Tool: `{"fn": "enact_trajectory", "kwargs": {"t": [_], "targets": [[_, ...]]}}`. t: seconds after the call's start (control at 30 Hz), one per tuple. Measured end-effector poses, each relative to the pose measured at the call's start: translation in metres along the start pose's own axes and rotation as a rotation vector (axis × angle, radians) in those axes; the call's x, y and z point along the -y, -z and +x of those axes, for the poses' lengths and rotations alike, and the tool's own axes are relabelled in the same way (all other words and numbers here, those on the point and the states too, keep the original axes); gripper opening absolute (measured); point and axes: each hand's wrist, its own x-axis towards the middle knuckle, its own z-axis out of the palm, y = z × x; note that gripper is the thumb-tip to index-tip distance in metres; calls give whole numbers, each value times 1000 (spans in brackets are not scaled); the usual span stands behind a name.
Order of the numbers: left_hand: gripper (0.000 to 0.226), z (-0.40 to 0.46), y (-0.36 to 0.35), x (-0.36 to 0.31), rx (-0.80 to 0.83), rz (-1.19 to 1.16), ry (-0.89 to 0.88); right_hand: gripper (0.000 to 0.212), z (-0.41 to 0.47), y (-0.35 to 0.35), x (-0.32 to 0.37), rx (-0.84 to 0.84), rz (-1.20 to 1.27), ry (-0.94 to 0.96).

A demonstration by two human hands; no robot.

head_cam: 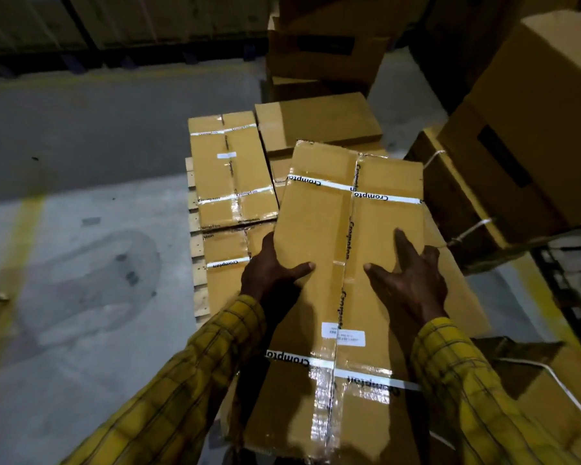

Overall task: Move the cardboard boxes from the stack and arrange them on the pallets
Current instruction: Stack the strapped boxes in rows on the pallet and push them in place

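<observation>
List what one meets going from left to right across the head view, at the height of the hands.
Yellow floor line → wooden pallet → left hand → held box → right hand

single head cam, looks forward and steeply down, close over both forearms and the held box (342, 263); no second view.

I'm in a warehouse: taped cartons (232, 169) on a wooden pallet (195, 229) ahead of my hands, painted concrete floor (81, 263) left, stacked boxes (534, 129) right.
</observation>
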Motion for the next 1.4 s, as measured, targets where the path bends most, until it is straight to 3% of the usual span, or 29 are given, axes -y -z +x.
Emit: {"fn": "enact_trajectory", "kwargs": {"t": [0.27, 0.57, 0.73, 0.9, 1.1, 1.27, 1.4], "targets": [[88, 27, -5, -6, -110, -69, 34, 102, 50, -16, 8, 46, 38, 32], [88, 72, 39, -12, -75, 53, -20, 102, 63, -39, 50, 32, 75, -13], [102, 132, 104, 25, -31, 15, 6, 102, 86, -78, 130, 12, 48, 2], [95, 207, 169, 71, -85, -35, 2, 105, 141, -136, 223, -7, 20, 39], [101, 312, 228, 104, -134, -29, -48, 110, 235, -189, 323, 15, 4, 91], [107, 391, 251, 118, -163, -61, -56, 110, 319, -217, 380, 38, -58, 156], [104, 434, 261, 134, -100, -174, -50, 117, 371, -233, 399, 154, -69, 218]]}}
